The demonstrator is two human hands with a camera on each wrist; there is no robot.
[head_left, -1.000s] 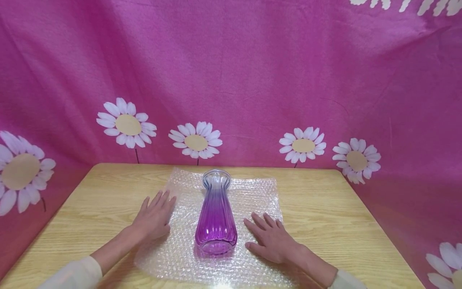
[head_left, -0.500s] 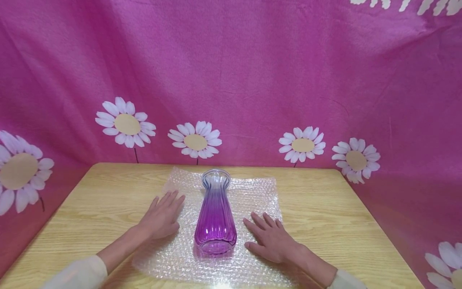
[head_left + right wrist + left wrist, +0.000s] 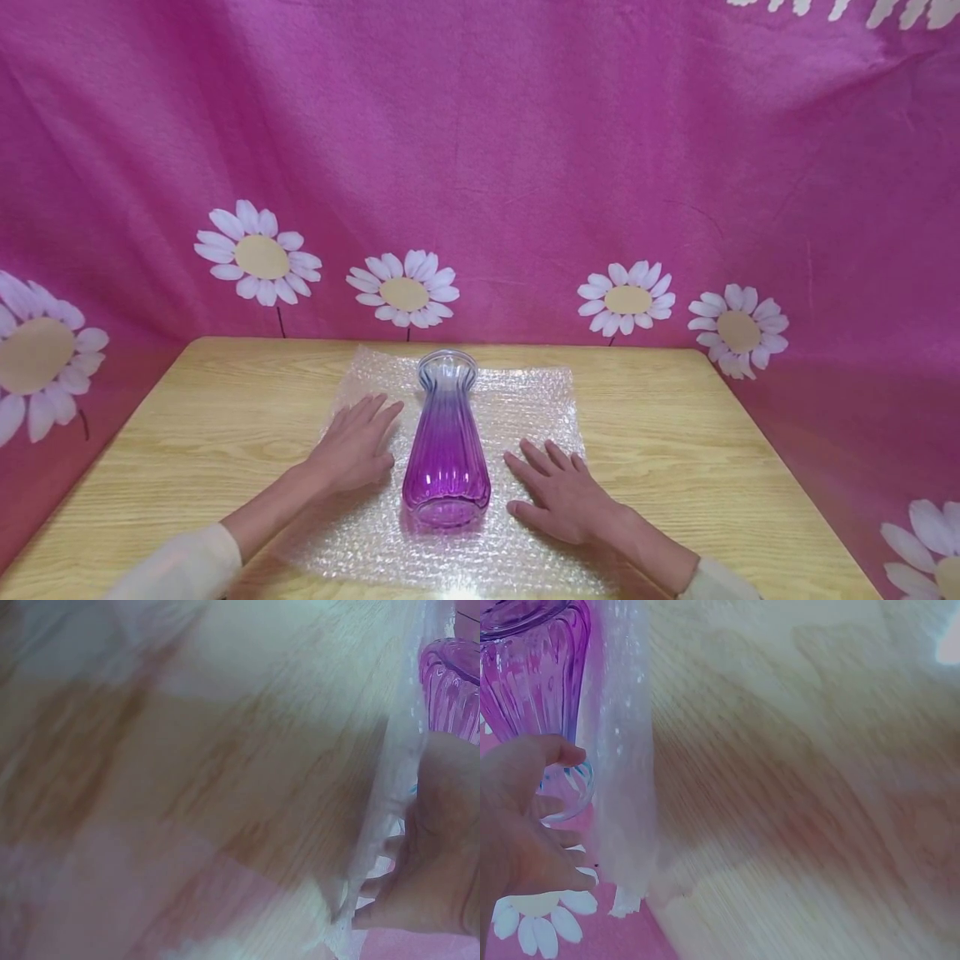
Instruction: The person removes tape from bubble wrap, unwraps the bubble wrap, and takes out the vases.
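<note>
A ribbed glass vase (image 3: 447,450), purple at the base and fading to clear blue at its flared mouth, lies on its side on a sheet of bubble wrap (image 3: 420,567), its mouth toward the back. My left hand (image 3: 352,446) is spread, palm down, over the sheet just left of the vase, apart from it. On the other side my right hand (image 3: 558,496) rests on the sheet's right part with its fingers spread. The left wrist view has the vase (image 3: 536,675) beyond my left thumb. In the right wrist view my right fingers lie along the sheet's edge (image 3: 390,765).
The bubble wrap lies on a wood-grain table (image 3: 675,433). Behind and at both sides hangs a magenta cloth (image 3: 510,167) printed with white daisies. The table's back edge meets this cloth.
My left hand has slid right across the bubble wrap, closer to the vase. My right hand and the vase have stayed where they were.
</note>
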